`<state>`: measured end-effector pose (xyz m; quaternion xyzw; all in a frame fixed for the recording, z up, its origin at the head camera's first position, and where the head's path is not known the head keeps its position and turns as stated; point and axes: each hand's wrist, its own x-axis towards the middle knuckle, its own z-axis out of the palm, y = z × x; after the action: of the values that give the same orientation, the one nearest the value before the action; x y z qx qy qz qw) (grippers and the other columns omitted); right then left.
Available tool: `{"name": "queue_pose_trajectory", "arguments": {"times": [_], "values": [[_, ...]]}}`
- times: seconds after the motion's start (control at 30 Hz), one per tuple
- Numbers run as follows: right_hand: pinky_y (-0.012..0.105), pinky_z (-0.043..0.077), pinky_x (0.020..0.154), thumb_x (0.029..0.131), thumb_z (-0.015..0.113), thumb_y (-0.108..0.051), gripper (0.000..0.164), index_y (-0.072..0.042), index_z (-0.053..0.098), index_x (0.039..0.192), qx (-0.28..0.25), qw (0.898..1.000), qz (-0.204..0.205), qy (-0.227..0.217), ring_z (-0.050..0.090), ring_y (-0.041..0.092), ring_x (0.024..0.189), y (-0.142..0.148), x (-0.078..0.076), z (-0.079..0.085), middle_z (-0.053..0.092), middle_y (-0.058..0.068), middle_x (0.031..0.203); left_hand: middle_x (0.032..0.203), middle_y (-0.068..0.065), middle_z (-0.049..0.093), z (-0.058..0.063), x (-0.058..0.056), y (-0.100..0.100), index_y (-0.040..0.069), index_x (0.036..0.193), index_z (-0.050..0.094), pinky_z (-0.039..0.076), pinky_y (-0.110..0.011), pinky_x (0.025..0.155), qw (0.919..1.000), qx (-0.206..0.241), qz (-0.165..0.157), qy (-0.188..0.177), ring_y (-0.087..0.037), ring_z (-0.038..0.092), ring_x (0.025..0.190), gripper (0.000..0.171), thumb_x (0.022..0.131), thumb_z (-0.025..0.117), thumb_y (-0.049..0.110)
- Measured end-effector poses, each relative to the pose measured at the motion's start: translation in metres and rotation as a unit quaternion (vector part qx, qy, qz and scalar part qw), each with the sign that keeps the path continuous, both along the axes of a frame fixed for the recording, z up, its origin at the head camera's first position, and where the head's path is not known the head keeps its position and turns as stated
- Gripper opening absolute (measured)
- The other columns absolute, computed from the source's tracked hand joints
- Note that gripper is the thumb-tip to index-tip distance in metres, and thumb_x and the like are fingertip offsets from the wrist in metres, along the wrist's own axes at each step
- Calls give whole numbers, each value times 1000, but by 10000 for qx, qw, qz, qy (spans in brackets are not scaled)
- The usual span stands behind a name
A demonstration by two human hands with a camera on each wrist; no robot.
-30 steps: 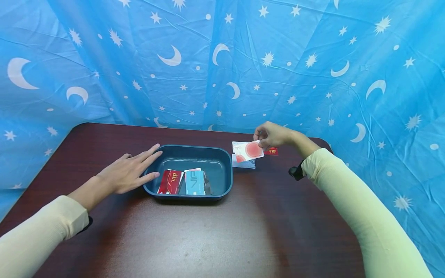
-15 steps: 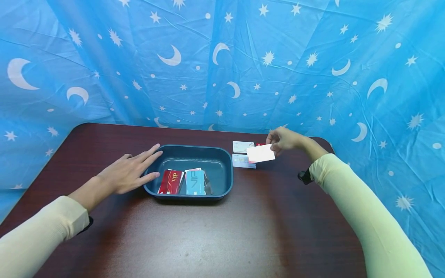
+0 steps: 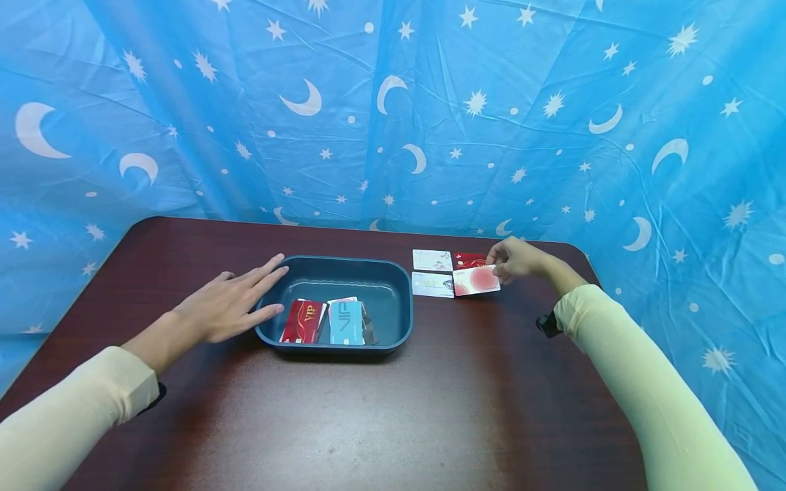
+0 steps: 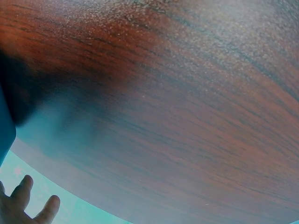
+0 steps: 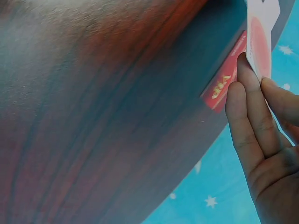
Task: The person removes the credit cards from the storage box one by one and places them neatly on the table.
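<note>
My right hand (image 3: 518, 259) pinches a white card with a pink circle (image 3: 475, 280) by its right end, between thumb and fingers; the right wrist view shows the same card (image 5: 259, 44) above the table. Behind it lies a red VIP card (image 3: 469, 260), partly covered. To its left are a white card (image 3: 432, 260) and a pale blue-white card (image 3: 432, 284), one behind the other. My left hand (image 3: 230, 303), fingers straight and spread, rests at the left rim of a dark blue tray (image 3: 402, 320). A red VIP card (image 3: 303, 320) and a light blue VIP card (image 3: 346, 322) lie inside.
More cards, mostly hidden, lie under those in the tray, including a dark grey one (image 3: 368, 327). The dark brown wooden table (image 3: 368, 416) reaches back to a blue curtain (image 3: 344, 136) with moons and stars.
My right hand has carried the pink-circle card rightward and lower, from over the two pale cards to beside the nearer one. Those cards are now uncovered. My left hand has stayed still.
</note>
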<state>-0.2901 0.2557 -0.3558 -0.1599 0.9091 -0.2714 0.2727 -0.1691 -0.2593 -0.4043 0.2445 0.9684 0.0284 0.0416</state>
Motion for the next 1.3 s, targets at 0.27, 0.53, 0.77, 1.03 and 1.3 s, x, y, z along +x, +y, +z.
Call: {"name": "queue_pose_trajectory", "arguments": {"times": [0.27,0.53,0.77,1.03,1.3], "values": [[39,61,73,94,59,7,13,11,59,107,195,9995,-226,45,69,23,74,10,3,-12,65,18,89,163,-19,22,0,0,1,7,157,29,41,-66,99,10000,11,11,-4,-38,49,134,80,98,50,56],[39,61,69,94,60,7,10,8,61,104,297,9988,-374,131,70,22,70,11,4,-22,65,19,92,163,-18,22,1,0,0,7,157,28,41,-67,99,10000,-32,-3,26,-38,49,133,79,98,49,56],[39,61,69,94,59,7,10,7,60,104,438,9981,-395,177,70,21,70,11,4,-27,66,20,96,163,-18,21,1,1,0,7,157,28,40,-67,99,10000,-19,-6,0,-38,50,133,79,98,48,56],[39,61,69,94,58,7,11,7,59,105,514,9977,-393,177,70,20,69,10,4,-29,65,18,92,163,-18,22,1,0,1,7,157,29,41,-66,99,10000,-19,-14,25,-38,51,132,79,98,49,56],[37,61,69,94,59,6,10,6,58,104,636,9969,-433,172,69,21,70,12,5,-33,65,18,91,162,-18,23,1,0,2,7,156,30,41,-66,99,10000,43,-19,71,-38,52,131,79,98,50,55]]}}
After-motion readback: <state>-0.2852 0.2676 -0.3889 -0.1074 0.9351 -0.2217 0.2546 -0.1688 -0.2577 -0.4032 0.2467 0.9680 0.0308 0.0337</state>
